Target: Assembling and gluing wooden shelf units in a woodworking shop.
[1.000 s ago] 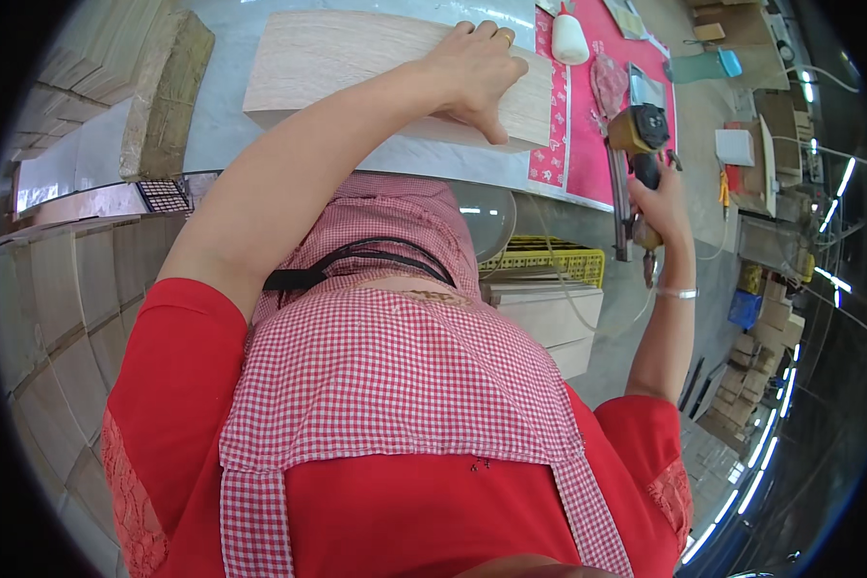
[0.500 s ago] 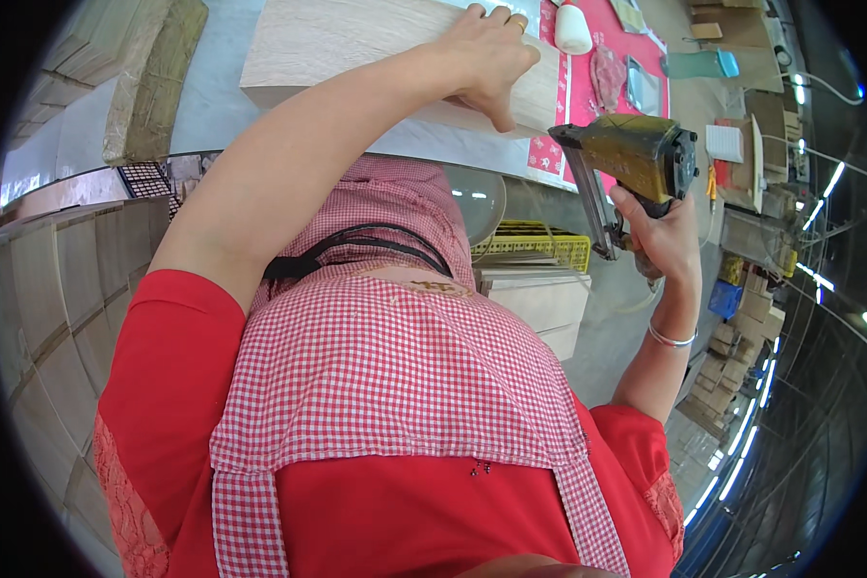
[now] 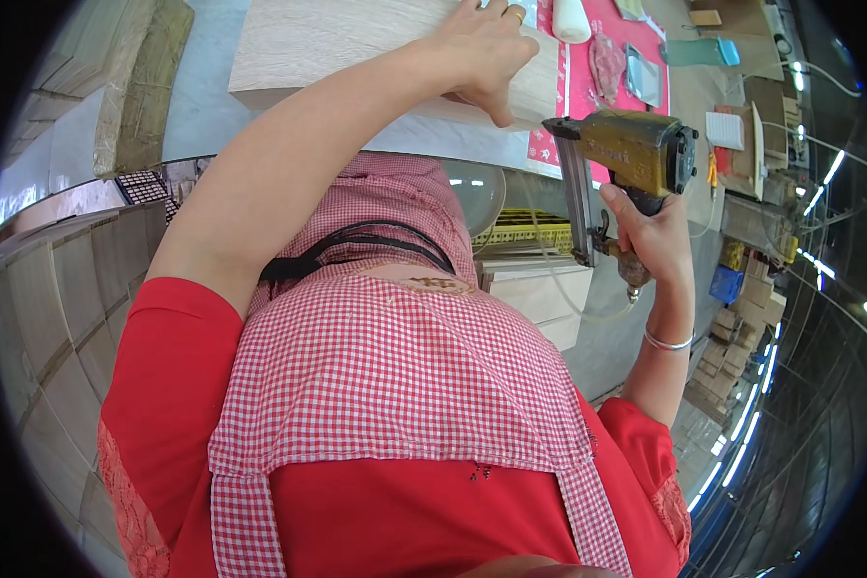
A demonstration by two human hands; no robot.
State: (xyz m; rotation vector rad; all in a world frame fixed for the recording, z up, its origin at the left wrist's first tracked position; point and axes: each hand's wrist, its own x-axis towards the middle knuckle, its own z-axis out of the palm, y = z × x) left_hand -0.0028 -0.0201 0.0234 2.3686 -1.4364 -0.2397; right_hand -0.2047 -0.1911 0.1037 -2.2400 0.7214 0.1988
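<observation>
A pale wood-grain box [image 3: 328, 48] lies lengthwise on the worktable. My left hand [image 3: 485, 56] grips it near its right end, thumb on the near side and fingers over the top. In my right hand [image 3: 659, 239] is a yellow and black pneumatic nail gun [image 3: 631, 144], held by its handle with the fingers wrapped round it. The gun's nose points left, close to the right end of the box; whether it touches cannot be told. A thin air hose [image 3: 578, 310] runs from the bottom of the handle.
On the pink printed cover [image 3: 580, 87] are a white bottle [image 3: 570, 21], a pinkish cloth [image 3: 606, 67] and a clear packet [image 3: 643, 77]. A wrapped stack of boards [image 3: 144, 91] stands at the left. Below the table are a yellow crate [image 3: 525, 231] and boards [image 3: 539, 289].
The nail gun and my right hand have shifted slightly left, and more of the handle's lower end and hose now shows. The box sits slightly farther left in view.
</observation>
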